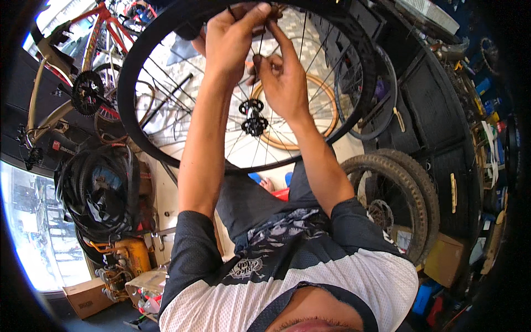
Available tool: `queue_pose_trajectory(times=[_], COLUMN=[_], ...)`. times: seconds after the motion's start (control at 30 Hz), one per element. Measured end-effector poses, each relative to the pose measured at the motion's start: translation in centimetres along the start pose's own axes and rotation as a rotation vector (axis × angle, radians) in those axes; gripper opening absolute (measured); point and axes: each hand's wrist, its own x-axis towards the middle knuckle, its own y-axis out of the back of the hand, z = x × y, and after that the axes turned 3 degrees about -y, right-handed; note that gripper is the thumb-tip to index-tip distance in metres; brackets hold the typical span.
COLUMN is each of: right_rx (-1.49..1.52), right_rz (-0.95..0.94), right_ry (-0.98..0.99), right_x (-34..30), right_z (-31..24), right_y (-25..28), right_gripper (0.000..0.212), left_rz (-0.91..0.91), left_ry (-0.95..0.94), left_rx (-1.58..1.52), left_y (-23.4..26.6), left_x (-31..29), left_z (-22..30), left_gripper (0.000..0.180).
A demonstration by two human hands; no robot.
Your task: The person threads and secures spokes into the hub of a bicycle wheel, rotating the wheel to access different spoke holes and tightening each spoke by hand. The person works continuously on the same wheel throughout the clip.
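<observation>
A black bicycle wheel (129,105) with a deep rim and thin black spokes is held up in front of me, without a tyre that I can make out. Its black hub (254,117) shows below my hands. My left hand (229,41) grips the wheel at the far part of the rim, its thumb lying along the inner edge. Close beside it, my right hand (286,83) has its thumb and curled fingers at a spoke, while the index finger reaches up toward the rim. What lies between the fingertips at the rim is partly hidden.
A bicycle frame with a crankset (88,93) stands at the left, above a bundle of black tyres (99,188). A tan hoop-shaped tyre (332,113) lies beyond the wheel. Knobbly-tyred wheels (420,193) lean against black cabinets (420,94) at the right.
</observation>
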Motion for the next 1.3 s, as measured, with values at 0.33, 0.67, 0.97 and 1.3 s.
queue_pose_trajectory(times=[0.33, 0.67, 0.97, 1.3], right_rx=[-0.02, -0.671, -0.704, -0.617], right_rz=[-0.133, -0.128, -0.864, -0.776], right_ry=[-0.111, 0.064, -0.593, -0.564], right_x=[1.7, 1.4, -15.8, -21.2], right_z=[1.6, 3.7, 15.0, 19.4], right_y=[1.2, 2.2, 6.9, 6.5], right_gripper=[0.048, 0.045, 0.03, 0.02], left_rz=[0.204, 0.014, 0.102, 0.124], left_ry=[-0.588, -0.109, -0.029, -0.041], left_rx=[0.959, 1.366, 1.338, 1.399], left_y=[6.0, 13.4, 14.2, 15.0], left_x=[-3.7, 4.9, 6.6, 6.9], left_z=[8.1, 4.6, 0.5, -0.6], left_gripper=[0.033, 0.061, 0.063, 0.066])
